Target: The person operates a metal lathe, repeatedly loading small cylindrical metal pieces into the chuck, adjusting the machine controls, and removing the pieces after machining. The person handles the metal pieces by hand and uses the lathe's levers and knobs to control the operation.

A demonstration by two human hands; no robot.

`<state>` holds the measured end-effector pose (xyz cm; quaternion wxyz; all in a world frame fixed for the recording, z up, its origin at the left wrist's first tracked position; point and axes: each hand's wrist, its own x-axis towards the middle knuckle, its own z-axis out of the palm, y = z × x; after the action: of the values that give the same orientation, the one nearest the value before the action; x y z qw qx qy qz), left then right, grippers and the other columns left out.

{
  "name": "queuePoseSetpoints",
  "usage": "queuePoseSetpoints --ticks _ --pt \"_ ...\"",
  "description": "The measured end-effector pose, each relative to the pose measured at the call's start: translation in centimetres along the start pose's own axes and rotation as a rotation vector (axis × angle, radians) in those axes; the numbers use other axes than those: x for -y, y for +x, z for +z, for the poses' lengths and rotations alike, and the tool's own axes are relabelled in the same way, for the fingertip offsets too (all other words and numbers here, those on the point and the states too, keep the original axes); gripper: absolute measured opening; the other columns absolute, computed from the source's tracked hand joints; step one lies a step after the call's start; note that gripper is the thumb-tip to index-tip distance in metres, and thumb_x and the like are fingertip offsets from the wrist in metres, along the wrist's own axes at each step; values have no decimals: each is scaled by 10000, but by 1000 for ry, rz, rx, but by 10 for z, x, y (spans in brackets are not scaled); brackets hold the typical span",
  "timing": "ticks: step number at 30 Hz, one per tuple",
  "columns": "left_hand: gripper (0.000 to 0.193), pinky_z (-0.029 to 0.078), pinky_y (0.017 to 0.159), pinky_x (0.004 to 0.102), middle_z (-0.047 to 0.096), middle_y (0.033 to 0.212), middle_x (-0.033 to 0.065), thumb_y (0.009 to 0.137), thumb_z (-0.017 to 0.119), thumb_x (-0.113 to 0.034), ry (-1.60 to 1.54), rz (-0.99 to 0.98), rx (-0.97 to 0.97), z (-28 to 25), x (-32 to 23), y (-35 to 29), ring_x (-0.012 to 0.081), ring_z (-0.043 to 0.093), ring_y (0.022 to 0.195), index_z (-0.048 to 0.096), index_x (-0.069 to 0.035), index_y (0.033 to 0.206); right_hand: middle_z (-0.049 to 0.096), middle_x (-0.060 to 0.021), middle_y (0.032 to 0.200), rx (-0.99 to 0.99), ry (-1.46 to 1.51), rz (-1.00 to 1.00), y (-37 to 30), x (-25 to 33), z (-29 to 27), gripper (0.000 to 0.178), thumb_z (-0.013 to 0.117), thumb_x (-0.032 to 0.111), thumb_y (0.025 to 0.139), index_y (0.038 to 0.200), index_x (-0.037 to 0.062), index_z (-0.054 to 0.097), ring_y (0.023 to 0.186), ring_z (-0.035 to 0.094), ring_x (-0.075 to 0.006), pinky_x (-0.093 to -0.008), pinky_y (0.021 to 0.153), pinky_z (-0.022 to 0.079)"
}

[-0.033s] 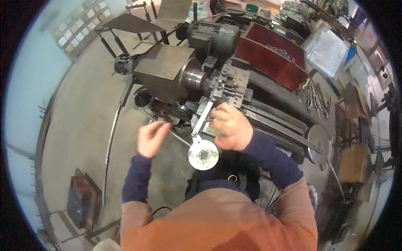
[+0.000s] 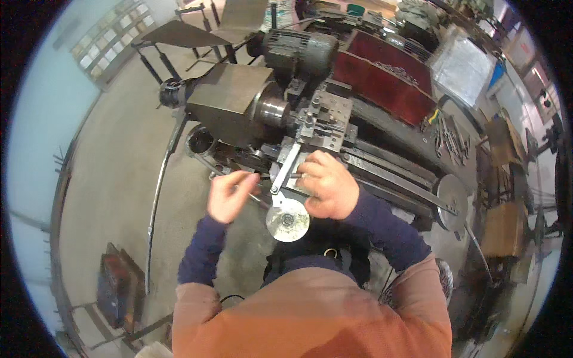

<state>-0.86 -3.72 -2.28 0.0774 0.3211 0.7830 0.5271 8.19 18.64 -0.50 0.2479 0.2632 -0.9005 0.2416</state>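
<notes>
My right hand (image 2: 328,186) is closed, its curled fingers at a short dark handle (image 2: 294,175) on the near side of a small metal lathe. My left hand (image 2: 231,196) hovers left of a flat metal lever (image 2: 286,167), with thumb and fingertips brought together; blur hides whether anything small is between them. At its lower end the lever joins a pale round disc (image 2: 287,221), just below my right hand. The lever's upper end meets the tool slide (image 2: 328,116), which stands beside the shiny spindle (image 2: 274,111).
Behind the slide is a dark red tray (image 2: 382,83) with small metal parts. Several wrenches (image 2: 450,140) lie to its right. A boxy headstock (image 2: 230,86) and a motor (image 2: 301,51) stand at the back. A round plate (image 2: 452,203) is at the right, a red box (image 2: 119,286) lower left.
My left hand has moved a little right and up, closer to the lever. My right hand keeps its place at the handle. The whole view has shifted slightly.
</notes>
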Motion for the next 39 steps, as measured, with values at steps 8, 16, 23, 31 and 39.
queuePoseSetpoints --ticks 8,16,23,31,39 --pt "295 461 563 262 609 660 81 898 529 -235 -595 -109 380 91 -23 13 141 587 591 609 29 795 547 -111 869 -143 81 116 -41 22 -27 292 594 67 456 745 26 607 828 508 -308 -386 718 440" --pt "315 501 596 310 614 722 120 917 468 -266 -1331 -336 493 124 -4 -9 223 610 618 572 30 936 572 -134 902 -352 273 247 -68 29 -8 404 567 27 472 868 20 647 841 536 -319 -366 734 451" --pt "325 506 599 308 630 744 150 911 475 -276 -1240 -396 501 128 -9 -7 222 619 619 585 29 918 577 -137 911 -341 191 246 -75 25 -10 393 587 31 471 859 19 645 841 533 -325 -374 718 455" --pt "327 502 611 310 632 753 152 906 478 -272 -1225 -440 491 128 -9 -4 220 624 643 590 35 919 574 -132 901 -325 134 231 -72 22 -11 374 580 11 458 829 19 635 817 534 -325 -375 699 456" --pt "357 491 611 291 630 721 148 911 467 -297 -1209 -435 495 129 -6 1 208 616 616 592 36 879 576 -134 889 -334 99 244 -72 16 -2 358 619 21 466 824 28 638 797 542 -326 -375 690 455"
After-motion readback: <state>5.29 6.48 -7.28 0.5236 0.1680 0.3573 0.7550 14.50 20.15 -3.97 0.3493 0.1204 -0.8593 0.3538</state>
